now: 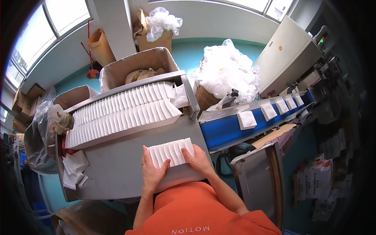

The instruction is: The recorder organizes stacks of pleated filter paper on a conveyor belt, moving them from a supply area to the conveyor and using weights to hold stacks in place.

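Observation:
Between my two hands is a short row of folded white paper napkins (170,152), pressed together at both ends over the near part of the metal table (117,164). My left hand (154,169) closes on the left end, its thumb across the near side. At the other end my right hand (199,159) grips with its thumb on top of the row. Farther back on the table stand two long rows of the same napkins (121,115), packed upright side by side. Whether the held row touches the tabletop I cannot tell.
To the right runs a blue conveyor belt (223,131) with several spaced napkin stacks (246,120). Loose white sheets (74,169) lie at the table's left edge. Behind the table stand a large carton (137,64) and a heap of clear plastic bags (227,70). A metal cabinet (288,53) stands at back right.

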The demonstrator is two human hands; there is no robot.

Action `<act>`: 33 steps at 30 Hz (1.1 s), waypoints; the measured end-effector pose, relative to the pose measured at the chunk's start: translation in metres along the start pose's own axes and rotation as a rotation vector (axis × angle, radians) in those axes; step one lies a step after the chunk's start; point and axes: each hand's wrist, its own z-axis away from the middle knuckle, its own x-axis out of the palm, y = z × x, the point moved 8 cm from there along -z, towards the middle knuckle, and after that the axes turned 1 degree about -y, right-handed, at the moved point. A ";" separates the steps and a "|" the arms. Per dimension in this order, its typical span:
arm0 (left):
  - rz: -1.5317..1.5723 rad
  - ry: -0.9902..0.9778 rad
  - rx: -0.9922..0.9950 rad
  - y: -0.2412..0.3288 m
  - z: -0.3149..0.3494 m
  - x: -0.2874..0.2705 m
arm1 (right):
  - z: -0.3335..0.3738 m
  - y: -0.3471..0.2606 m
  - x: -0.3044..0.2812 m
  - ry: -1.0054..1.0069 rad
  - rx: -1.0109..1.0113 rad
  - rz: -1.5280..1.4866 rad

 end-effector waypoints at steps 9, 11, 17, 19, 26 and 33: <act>-0.008 0.089 -0.009 -0.012 -0.004 -0.012 | 0.030 0.088 0.036 -0.285 0.604 -0.858; -0.004 0.059 -0.019 -0.009 -0.005 -0.012 | 0.021 0.089 0.018 -0.052 0.504 -1.046; 0.029 -0.080 0.086 0.007 0.002 0.014 | 0.004 0.031 0.000 -0.010 0.174 -0.365; 0.015 -0.028 0.093 0.006 0.005 0.019 | 0.004 0.023 0.014 -0.074 0.165 -0.281; 0.062 0.065 -0.010 -0.003 -0.002 -0.003 | 0.026 0.084 0.040 -0.387 0.532 -0.859; 0.080 -0.079 0.050 0.002 0.001 0.013 | 0.005 0.052 0.002 -0.026 0.325 -0.606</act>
